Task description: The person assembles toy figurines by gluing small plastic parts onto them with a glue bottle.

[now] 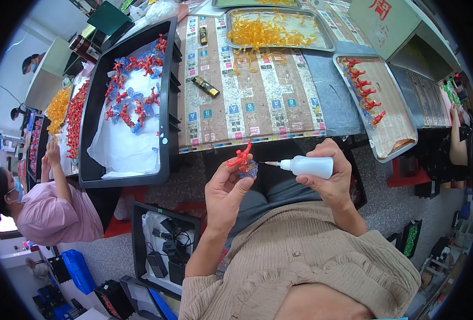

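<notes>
Just off the near edge of the counter [258, 120], the left hand [223, 194] is nearly closed, pinching a red figure [241, 159] with a blue base [250, 170]; the right hand [333, 178] is curled around a white bottle [312, 167], its thin nozzle [271, 163] aimed at the base, contact unclear. A black tray [167, 112] stands at the counter's left edge, a metal tray [324, 45] near its far edge.

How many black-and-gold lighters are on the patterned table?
2. The first lighter lies left of the metal tray; the second lighter lies slanted, nearer the table's near edge. Others could be hidden.
</notes>
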`<state>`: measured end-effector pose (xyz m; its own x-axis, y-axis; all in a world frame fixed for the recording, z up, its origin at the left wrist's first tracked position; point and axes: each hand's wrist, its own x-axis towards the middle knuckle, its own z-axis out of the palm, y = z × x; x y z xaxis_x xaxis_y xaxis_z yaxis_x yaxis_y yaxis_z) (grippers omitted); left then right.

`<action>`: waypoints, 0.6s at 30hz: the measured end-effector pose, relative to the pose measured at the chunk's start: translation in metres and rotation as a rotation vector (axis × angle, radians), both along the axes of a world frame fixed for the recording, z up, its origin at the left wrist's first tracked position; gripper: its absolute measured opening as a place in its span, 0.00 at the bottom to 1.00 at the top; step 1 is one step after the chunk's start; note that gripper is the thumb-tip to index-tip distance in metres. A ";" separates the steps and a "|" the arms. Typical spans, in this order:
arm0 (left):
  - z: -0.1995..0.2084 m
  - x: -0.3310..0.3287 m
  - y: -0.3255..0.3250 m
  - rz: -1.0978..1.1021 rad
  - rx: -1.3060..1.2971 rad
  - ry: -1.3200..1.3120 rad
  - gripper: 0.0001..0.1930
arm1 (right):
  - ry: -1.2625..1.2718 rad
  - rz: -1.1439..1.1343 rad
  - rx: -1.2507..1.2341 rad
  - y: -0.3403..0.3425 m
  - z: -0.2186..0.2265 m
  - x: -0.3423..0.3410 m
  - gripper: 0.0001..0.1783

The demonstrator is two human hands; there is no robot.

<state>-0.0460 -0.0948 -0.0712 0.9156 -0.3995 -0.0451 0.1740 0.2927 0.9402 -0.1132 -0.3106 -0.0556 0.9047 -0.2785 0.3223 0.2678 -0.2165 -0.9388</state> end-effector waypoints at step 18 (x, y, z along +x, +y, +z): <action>0.002 -0.004 -0.002 -0.014 -0.068 0.121 0.24 | -0.091 -0.032 -0.185 0.003 0.006 -0.003 0.22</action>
